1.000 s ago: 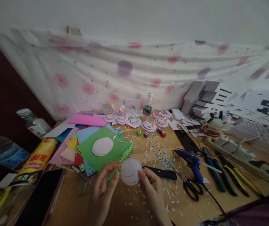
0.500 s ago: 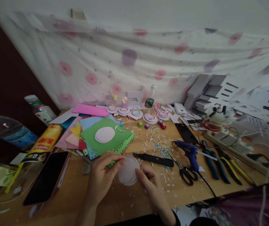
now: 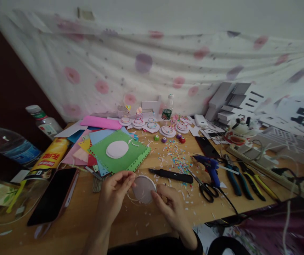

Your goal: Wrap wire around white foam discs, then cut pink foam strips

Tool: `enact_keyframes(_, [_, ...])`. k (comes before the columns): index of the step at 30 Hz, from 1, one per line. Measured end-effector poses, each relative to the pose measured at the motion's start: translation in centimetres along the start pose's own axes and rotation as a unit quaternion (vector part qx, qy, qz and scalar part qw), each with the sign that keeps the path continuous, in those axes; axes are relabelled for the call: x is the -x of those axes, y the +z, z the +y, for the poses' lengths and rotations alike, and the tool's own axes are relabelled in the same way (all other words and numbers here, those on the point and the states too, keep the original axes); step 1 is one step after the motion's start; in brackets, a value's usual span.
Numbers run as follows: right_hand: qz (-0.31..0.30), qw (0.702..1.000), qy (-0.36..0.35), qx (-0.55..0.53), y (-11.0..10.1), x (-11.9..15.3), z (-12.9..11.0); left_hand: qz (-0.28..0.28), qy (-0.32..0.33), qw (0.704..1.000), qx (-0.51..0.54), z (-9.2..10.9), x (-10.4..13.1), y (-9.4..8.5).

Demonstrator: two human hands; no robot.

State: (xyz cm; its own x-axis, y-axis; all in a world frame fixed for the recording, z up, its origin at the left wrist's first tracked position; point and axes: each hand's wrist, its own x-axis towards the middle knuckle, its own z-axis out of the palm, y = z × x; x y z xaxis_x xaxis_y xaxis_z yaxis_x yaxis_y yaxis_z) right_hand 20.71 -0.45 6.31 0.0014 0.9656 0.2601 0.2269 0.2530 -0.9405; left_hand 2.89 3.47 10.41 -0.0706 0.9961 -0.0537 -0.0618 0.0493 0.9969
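A round white disc (image 3: 143,190), pale grey in shadow with a lighter rim, is held upright over the near part of the table. My right hand (image 3: 169,205) pinches its right edge between thumb and fingers. At the upper left of the disc, my left hand (image 3: 118,189) is closed with thumb and forefinger together on a thin white strip (image 3: 128,197). That strip curves down and round below the disc's left side; whether it is joined to the rim I cannot tell. Just beyond lies a black craft knife (image 3: 172,175).
Scissors (image 3: 207,189), a blue glue gun (image 3: 210,168) and pliers (image 3: 233,180) lie right. Green foam sheets (image 3: 138,156) bear white ovals (image 3: 117,149). A phone (image 3: 52,196) is left; decorated discs (image 3: 168,131) stand behind. Paper scraps are scattered around.
The disc has tilted in my hands and now shows a single face. My left fingertips have drawn slightly left off its face, and the thin strip stands out more. The view has shifted slightly.
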Motion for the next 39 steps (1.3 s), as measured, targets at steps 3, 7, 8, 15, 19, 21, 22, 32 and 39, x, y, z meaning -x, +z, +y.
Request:
enact_keyframes(3, [0.007, 1.000, 0.013, -0.020, 0.2, -0.1, 0.3, 0.016, -0.010, 1.000, 0.025, 0.2, 0.2, 0.4])
enact_keyframes(7, [0.008, 0.997, 0.050, -0.067, 0.6, -0.2, 0.8, -0.001, -0.002, 1.000, 0.015, -0.1, 0.0, 0.3])
enact_keyframes(8, [0.008, 0.995, 0.060, -0.079, 0.8, -0.2, 0.9, -0.011, 0.002, 1.000, 0.010, -0.3, -0.1, 0.1])
enact_keyframes(15, [0.013, 0.985, 0.102, -0.140, 1.1, 0.0, 1.7, -0.042, 0.010, 0.999, -0.008, -1.9, -0.7, -0.6])
enact_keyframes(19, [0.021, 0.979, 0.120, -0.163, 1.0, 0.2, 2.1, -0.042, 0.017, 0.999, -0.005, -2.2, -0.8, -0.7])
enact_keyframes(21, [0.020, 0.978, 0.125, -0.168, 0.8, 0.3, 2.3, -0.045, 0.020, 0.999, -0.006, -2.1, -0.9, -0.6])
enact_keyframes(22, [0.019, 0.977, 0.127, -0.169, 0.7, 0.4, 2.3, -0.048, 0.025, 0.999, -0.007, -2.0, -0.8, -0.5])
enact_keyframes(32, [0.006, 0.984, 0.106, -0.143, 0.2, 0.3, 2.0, -0.082, 0.190, 0.968, -0.143, -0.6, 0.1, 0.2])
enact_keyframes(39, [-0.008, 0.989, 0.090, -0.114, 0.1, 0.1, 1.6, -0.036, 0.232, 0.955, -0.179, -0.9, 0.2, 0.7])
